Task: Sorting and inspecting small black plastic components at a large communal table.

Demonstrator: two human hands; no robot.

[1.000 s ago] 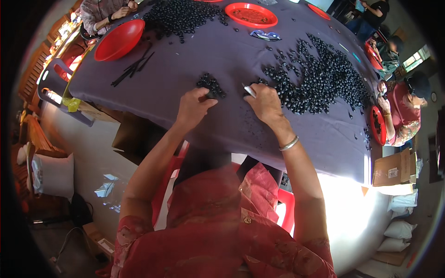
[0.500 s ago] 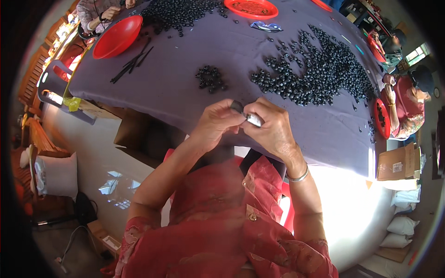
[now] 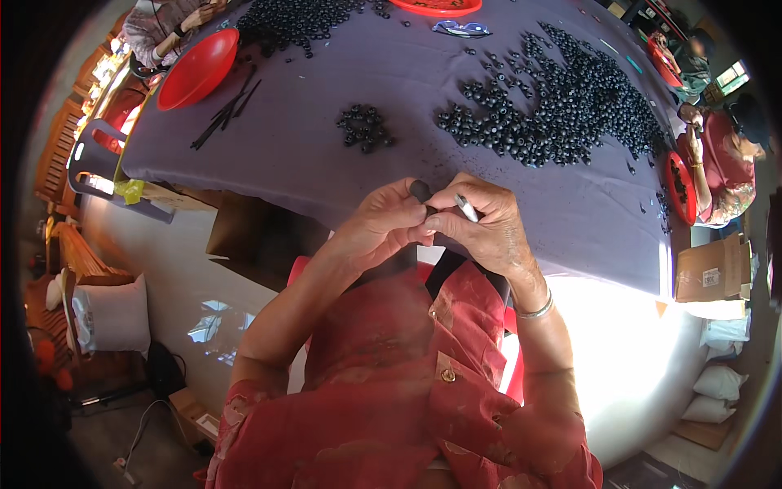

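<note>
My left hand (image 3: 383,218) and my right hand (image 3: 489,224) meet above the table's near edge, fingertips touching. Both are closed in a pinch. At the left fingertips shows a dark, rounded patch (image 3: 419,191); whether it is a finger cover or a held piece I cannot tell. Between the fingers of the right hand a short, slim silvery-white tool (image 3: 466,208) sticks up, its lower end hidden. Just beyond my hands lies a small cluster of black, bead-like round pieces (image 3: 365,128). Farther right spreads a large heap of the same black pieces (image 3: 554,114).
Dark thin strips (image 3: 228,110) lie near a tilted red basin (image 3: 198,69) on the purple tablecloth (image 3: 285,147). Glasses (image 3: 462,29) rest farther back. Other people sit at the left and right edges. A cardboard box (image 3: 713,269) stands beside the table's right side.
The silvery-white tool has turned in my right hand and now points more upright and farther right. My hands stay together. The view has shifted slightly.
</note>
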